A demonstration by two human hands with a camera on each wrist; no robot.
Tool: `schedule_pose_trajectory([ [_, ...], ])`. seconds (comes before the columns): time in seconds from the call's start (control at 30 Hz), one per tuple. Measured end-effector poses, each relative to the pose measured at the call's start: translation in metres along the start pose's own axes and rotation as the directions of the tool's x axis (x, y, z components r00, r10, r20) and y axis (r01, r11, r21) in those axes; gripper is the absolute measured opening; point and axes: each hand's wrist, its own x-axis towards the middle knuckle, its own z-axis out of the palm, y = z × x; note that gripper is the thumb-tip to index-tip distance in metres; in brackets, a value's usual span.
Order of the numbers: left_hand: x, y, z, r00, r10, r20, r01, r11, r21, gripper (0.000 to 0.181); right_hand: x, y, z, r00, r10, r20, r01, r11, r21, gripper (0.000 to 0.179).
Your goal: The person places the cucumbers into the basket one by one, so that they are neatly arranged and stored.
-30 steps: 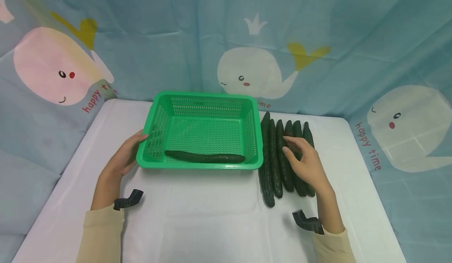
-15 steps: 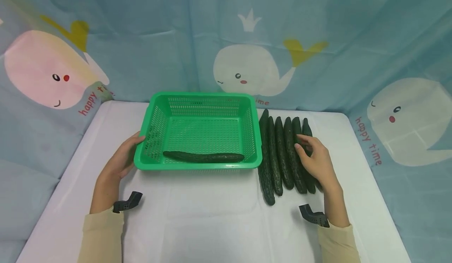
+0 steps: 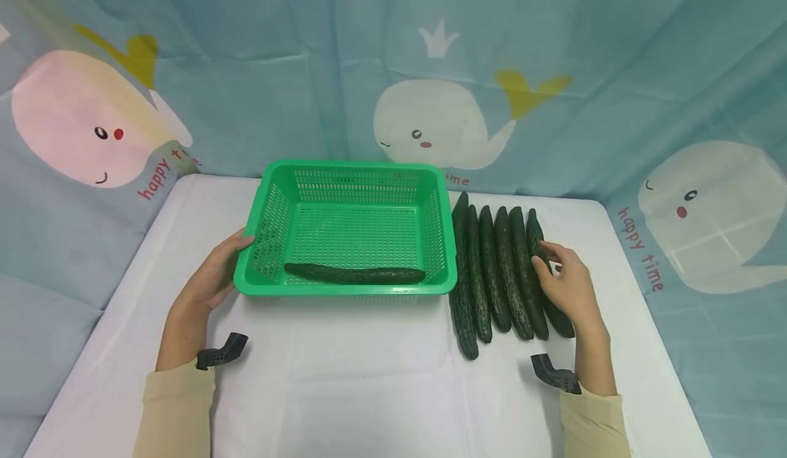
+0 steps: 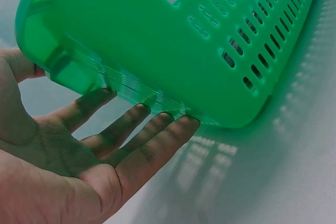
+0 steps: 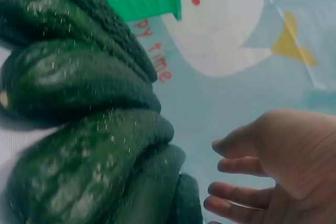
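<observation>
A green plastic basket [image 3: 363, 290] stands on the table with one cucumber [image 3: 355, 275] lying along its near side. My left hand [image 3: 212, 273] is at the basket's left end; in the left wrist view its extended fingertips touch the outer wall, with the thumb by the corner. Several dark green cucumbers [image 3: 492, 273] lie side by side to the right of the basket. Over the rightmost cucumber [image 3: 556, 316] hovers my right hand [image 3: 568, 284], thumb and fingers apart. In the right wrist view nothing is between those fingers, and whether they touch that cucumber I cannot tell.
A white cloth covers the table [image 3: 369, 389]. Behind and at both sides hangs a blue curtain [image 3: 258, 102] with whale prints. A small black device [image 3: 223, 352] sits on the left wrist, and another black device [image 3: 555, 374] on the right.
My right hand has shifted rightward across the row, from the middle cucumbers to the rightmost one, uncovering the others. The left hand stays at the basket, and the head view has shifted slightly.
</observation>
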Motion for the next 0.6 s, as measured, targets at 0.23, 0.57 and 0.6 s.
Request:
schedule_pose_trajectory([
  [0.23, 0.000, 0.000, 0.001, 1.000, 0.000, -0.016, 0.000, 1.000, 0.008, 0.073, 0.001, 0.012, 0.000, 0.996, 0.083, 0.037, -0.081, 0.996, -0.042, 0.053],
  [0.57, 0.000, 0.000, 0.001, 1.000, -0.012, -0.011, 0.013, 1.000, 0.016, 0.072, 0.002, 0.026, 0.000, 0.978, 0.156, 0.135, -0.144, 0.985, -0.092, 0.062],
  [0.6, 0.000, 0.000, 0.001, 1.000, -0.010, -0.010, 0.010, 1.000, 0.012, 0.072, 0.002, 0.027, 0.000, 0.974, 0.171, 0.147, -0.158, 0.983, -0.096, 0.063],
])
